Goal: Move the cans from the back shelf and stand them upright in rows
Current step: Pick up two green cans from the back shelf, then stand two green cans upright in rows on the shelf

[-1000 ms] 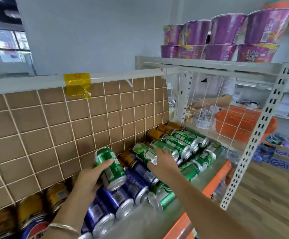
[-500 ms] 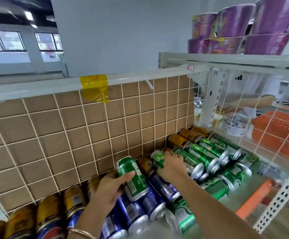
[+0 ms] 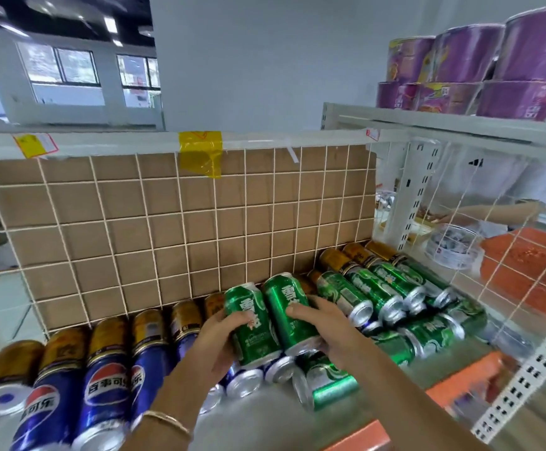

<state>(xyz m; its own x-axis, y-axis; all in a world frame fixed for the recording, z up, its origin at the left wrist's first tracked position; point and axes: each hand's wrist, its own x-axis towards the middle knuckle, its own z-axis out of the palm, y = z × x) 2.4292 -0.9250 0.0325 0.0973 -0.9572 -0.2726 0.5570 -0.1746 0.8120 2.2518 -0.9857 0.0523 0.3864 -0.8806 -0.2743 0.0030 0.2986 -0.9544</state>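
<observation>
Grip, left: my left hand is clamped round one green can, thumb laid across its label, the other fingers curled behind it out of sight.
Grip, right: my right hand is clamped the same way on a second green can, thumb in front and fingers wrapped round the far side.
Cans in hand: the two sit side by side between my thumbs and seem to touch. They are tilted, with far ends leaning toward the wire grid and silver ends toward my wrists.
Why a pair: one can per hand halves the trips, I judge, and pressing them together steadies both.
Under my fingers: blue cans lie on their sides with their ends toward me.
Beyond my fingertips: gold cans lie against the grid.
Right of my right fingers: more green cans lie in a sloping pile.
Below my right wrist: a loose green can lies crosswise on the shelf.
Stage: early, I judge, since no can I can see stands upright.
Next: draw both toward my wrists, turn them base down and set them on bare shelf.
Risk: cans that were resting against these two may roll forward.
</observation>
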